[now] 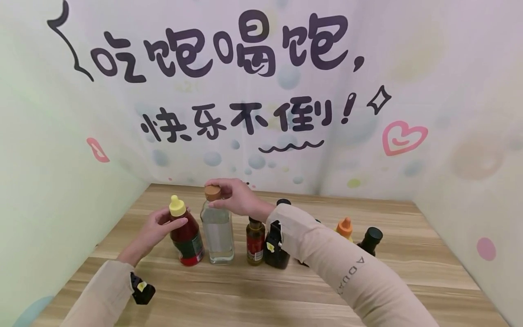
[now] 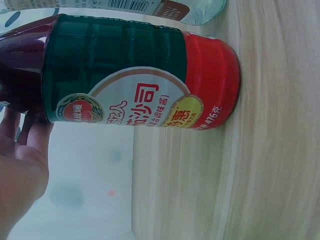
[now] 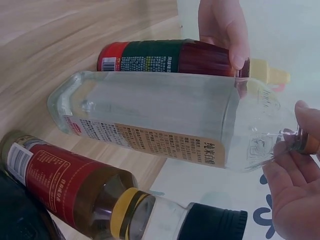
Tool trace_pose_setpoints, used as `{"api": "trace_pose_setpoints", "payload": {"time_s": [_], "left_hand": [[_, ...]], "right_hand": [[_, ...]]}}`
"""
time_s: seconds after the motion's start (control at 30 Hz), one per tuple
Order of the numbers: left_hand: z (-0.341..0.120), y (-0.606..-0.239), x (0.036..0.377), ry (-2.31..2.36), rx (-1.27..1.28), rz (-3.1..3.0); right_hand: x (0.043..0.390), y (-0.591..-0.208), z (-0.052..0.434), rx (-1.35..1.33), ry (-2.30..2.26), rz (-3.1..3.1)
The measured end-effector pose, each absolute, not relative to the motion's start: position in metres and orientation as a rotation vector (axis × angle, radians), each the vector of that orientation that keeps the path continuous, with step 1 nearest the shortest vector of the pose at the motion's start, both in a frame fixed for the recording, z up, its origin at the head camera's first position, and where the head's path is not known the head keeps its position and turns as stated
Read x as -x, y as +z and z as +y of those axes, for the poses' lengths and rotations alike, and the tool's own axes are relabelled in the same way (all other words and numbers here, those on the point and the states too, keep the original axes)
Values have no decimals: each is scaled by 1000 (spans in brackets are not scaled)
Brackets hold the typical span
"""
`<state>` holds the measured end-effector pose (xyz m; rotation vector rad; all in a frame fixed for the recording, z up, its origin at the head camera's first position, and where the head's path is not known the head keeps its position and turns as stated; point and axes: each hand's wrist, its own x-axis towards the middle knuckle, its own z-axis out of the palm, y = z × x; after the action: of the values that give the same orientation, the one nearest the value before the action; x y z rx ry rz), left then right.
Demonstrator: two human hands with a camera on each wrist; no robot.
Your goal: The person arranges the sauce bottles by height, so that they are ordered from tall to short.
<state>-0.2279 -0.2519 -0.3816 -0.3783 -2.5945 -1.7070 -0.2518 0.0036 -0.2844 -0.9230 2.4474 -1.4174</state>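
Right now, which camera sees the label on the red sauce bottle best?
The left wrist view: the red sauce bottle fills it, label characters readable. The head view shows it small, gripped by the left hand. The right wrist view shows only its back label.

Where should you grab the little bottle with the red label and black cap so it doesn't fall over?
Probably around the body of the small red-labelled bottle, coming from the front. It stands upright, close between the clear bottle and a dark bottle, so its sides look crowded. The narrow black-capped neck is free from above too.
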Motion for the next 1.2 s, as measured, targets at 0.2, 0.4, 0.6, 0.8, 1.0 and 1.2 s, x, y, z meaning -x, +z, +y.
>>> {"api": "trace_pose_setpoints", "payload": {"time_s": [0.2, 0.4, 0.6, 0.8, 1.0, 1.2], "left_hand": [[-252, -382, 228, -1737, 374, -2576], [-252, -381, 228, -1740, 348, -2579], [-252, -380, 227, -1730, 329, -2595], [-250, -382, 227, -1716, 319, -2598], [-248, -381, 227, -1735, 341, -2571], [-250, -381, 227, -1736, 343, -2581]], "right_hand": [[251, -279, 1, 861, -1442, 2417], [254, -275, -2, 781, -1420, 2415], [256, -271, -5, 718, -1431, 2405], [255, -266, -8, 711, -1386, 2447], [257, -258, -9, 737, -1343, 2483], [266, -249, -14, 756, -1357, 2488]]}}
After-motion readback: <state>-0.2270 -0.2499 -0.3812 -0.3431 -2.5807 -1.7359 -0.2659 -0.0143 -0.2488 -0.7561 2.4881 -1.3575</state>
